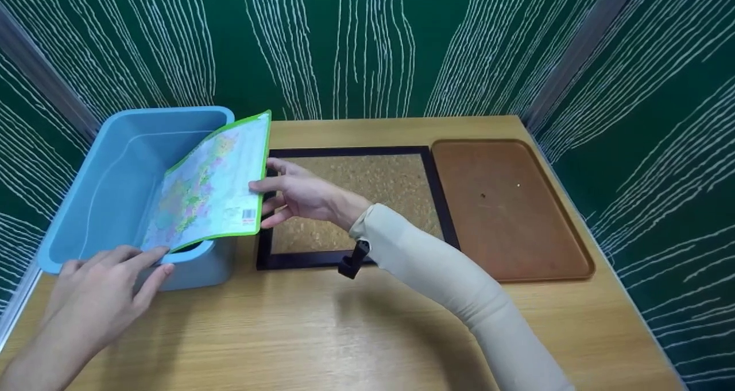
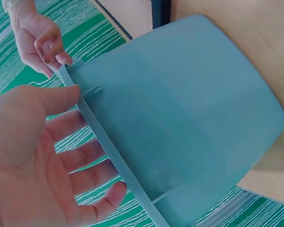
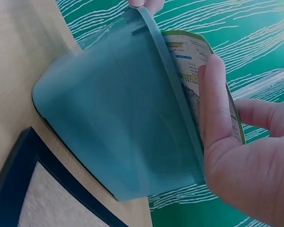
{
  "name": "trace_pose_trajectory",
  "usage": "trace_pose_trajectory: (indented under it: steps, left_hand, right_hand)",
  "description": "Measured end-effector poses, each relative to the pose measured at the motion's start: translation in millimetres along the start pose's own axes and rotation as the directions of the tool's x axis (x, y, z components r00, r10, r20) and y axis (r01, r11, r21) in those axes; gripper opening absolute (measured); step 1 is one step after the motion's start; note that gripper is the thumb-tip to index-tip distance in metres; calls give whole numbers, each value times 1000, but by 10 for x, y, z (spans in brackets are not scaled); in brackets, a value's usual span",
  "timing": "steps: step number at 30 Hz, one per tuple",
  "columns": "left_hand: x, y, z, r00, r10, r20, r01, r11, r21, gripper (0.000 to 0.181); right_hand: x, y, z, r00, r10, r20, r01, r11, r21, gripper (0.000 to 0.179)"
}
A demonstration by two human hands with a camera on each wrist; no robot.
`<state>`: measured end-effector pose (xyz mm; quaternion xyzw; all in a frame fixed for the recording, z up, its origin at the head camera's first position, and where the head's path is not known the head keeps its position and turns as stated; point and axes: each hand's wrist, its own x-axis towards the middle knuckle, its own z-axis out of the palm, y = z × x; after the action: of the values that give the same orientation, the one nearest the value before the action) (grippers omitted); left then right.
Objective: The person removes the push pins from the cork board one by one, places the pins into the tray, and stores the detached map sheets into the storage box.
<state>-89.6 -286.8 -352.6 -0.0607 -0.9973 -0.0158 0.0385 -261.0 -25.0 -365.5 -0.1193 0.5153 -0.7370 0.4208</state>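
My right hand [image 1: 307,196] pinches the right edge of a thin, green-edged map sheet [image 1: 207,184], thumb on the map side and fingers behind. The sheet bows and slants down over the rim into a blue plastic bin [image 1: 74,190]; its lower left part is inside. In the right wrist view, the sheet's printed back [image 3: 187,61] shows beside the bin wall. My left hand [image 1: 103,287] holds the bin's near rim, next to the sheet's lower corner. In the left wrist view the thumb lies against the outside of the rim [image 2: 102,135], with fingertips partly hidden behind it.
A dark-framed cork board [image 1: 373,196] lies on the wooden table [image 1: 275,333], right of the bin. Beyond it, a brown tray [image 1: 511,219] bears a few tiny specks. Green walls [image 1: 448,35] with white lines enclose the back and sides.
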Motion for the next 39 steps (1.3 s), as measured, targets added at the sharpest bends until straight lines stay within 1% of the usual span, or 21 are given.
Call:
trace_pose_trajectory:
  steps: [4,8,10,12,15,17,21,25,29,32,35,39]
  left_hand:
    - [17,9,-10,1000,-7,14,7,1000,7,44]
    - [22,11,-11,1000,-12,26,12,1000,14,45]
    - [15,3,-9,1000,-1,7,1,1000,14,44]
    - [7,-6,-9,1000,16,-18,-16,1000,13,43]
    - [3,-12,-8,999,32,-39,-32,999,13,42]
    - [6,-18,-6,1000,24,-20,-24,1000,13,43]
    - [13,-16,-5,1000,0,21,0,1000,18,45]
    - [19,-17,-15,999,-8,39,7,1000,29,45]
    - [23,-21,-21,999,-8,37,7,999,32,45]
    - [23,-21,-20,1000,-6,26,5,1000,29,45]
    - [22,-27,-20,999,-7,36,6,1000,28,45]
    - [22,-31,-22,999,-6,49,5,1000,30,46]
  right_hand:
    - [59,45,74,1000,13,-2,-13,1000,7,38]
    - [78,47,127,1000,11,0,-11,1000,7,36]
    - [78,42,140,1000,5,13,-5,1000,8,36]
    - [81,47,146,1000,-3,23,3,1000,10,38]
    - [89,72,158,999,-13,30,13,1000,3,45]
    - [97,105,170,1000,-12,29,13,1000,-9,50]
    - [110,200,216,999,-9,36,11,998,-68,50]
    - [119,325,308,999,-11,49,19,987,-160,44]
    - [117,449,401,997,-52,63,68,954,-291,46]
    - [109,504,439,995,-83,63,101,927,-361,47]
    - [100,522,444,995,-85,58,101,918,-383,44]
    - [98,526,424,995,-67,77,92,911,-402,44]
